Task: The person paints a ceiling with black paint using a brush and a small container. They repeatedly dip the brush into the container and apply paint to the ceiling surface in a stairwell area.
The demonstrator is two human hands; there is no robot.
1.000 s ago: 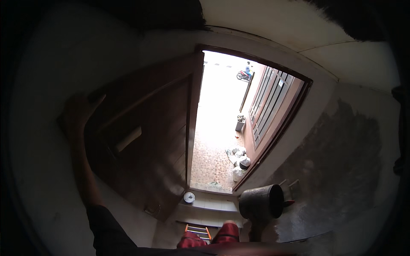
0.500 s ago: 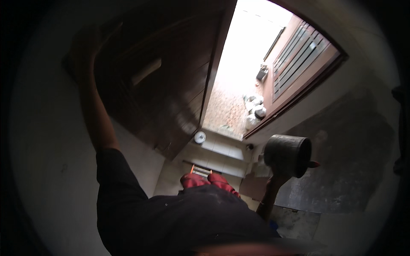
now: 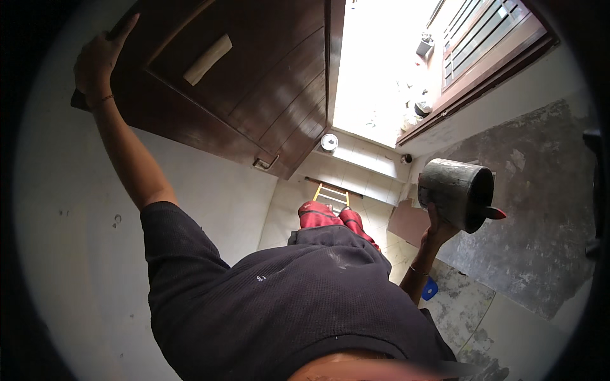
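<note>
My left hand (image 3: 96, 66) is raised at the upper left, gripping the top edge of a dark brown wooden door (image 3: 273, 82). One digit lies stretched along the edge; the other fingers are mostly hidden. On the right, my right hand (image 3: 438, 227) holds a grey, smeared bucket (image 3: 448, 185) from beneath, its mouth tipped toward the right. A tool's red end (image 3: 495, 213) sticks out past the bucket's rim. What else the bucket holds is hidden.
Below my red-trousered legs is a ladder (image 3: 332, 192) with orange rails. Pale tiled steps (image 3: 362, 160) lead to a bright doorway, with a white round container (image 3: 329, 142) beside them. A patchy grey wall (image 3: 527, 235) rises at right; a blue object (image 3: 430, 289) sits low.
The picture has brightened and the view has shifted, so the doorway and ladder sit higher. My left hand stays at the door's edge, and my right hand still holds the bucket.
</note>
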